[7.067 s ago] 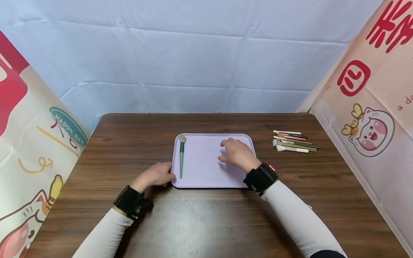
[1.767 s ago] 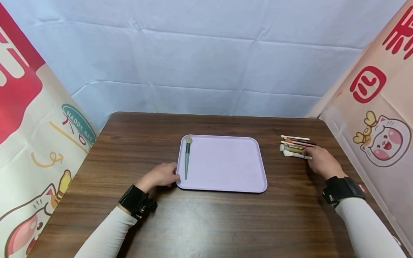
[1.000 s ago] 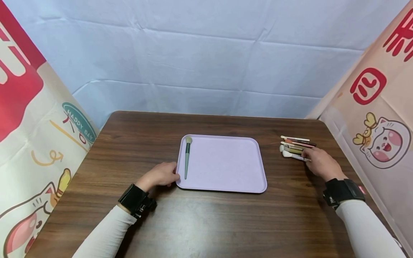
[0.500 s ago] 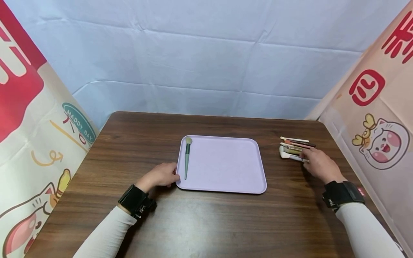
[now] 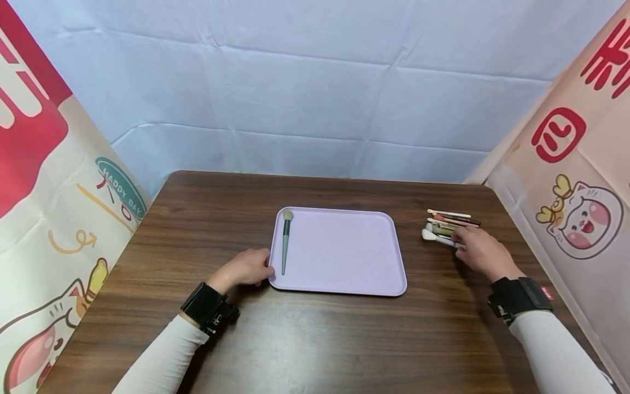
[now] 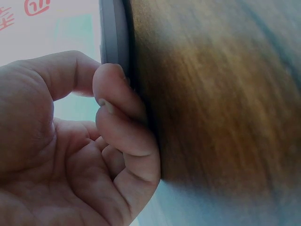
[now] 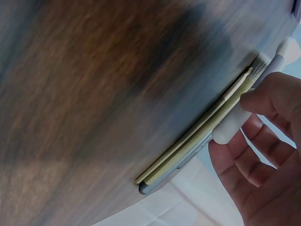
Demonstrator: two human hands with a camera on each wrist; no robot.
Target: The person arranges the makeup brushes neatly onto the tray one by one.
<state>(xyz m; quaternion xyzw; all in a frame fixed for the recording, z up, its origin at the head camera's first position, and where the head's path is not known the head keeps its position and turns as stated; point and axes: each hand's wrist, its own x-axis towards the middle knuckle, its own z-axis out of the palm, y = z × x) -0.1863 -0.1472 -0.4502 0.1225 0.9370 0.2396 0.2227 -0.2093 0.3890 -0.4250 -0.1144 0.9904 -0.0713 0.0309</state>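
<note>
A white makeup brush [image 5: 429,235] with a fluffy pale head is pinched by its handle between the thumb and fingers of my right hand [image 5: 481,251]; the right wrist view shows its white handle [image 7: 231,125] held just off the wood. Other makeup brushes [image 5: 450,214] lie in a loose bunch beside that hand. At the tray's near left corner my left hand [image 5: 246,267] grips the rim, thumb over it and fingers curled against the side. On the lilac tray [image 5: 344,251] a green-handled makeup brush [image 5: 285,243] lies along the left side, bristles away from me.
The brown wooden table [image 5: 315,339] carries everything. A pale blue cloth [image 5: 305,87] hangs behind it, and printed cloths [image 5: 576,219] flank both sides. The brush bunch sits to the right of the tray, near the table's right edge.
Earlier my right hand was over the tray; it has since moved right to the brushes. Lately it has drawn the white brush slightly left, off the bunch. The left hand stays at the tray.
</note>
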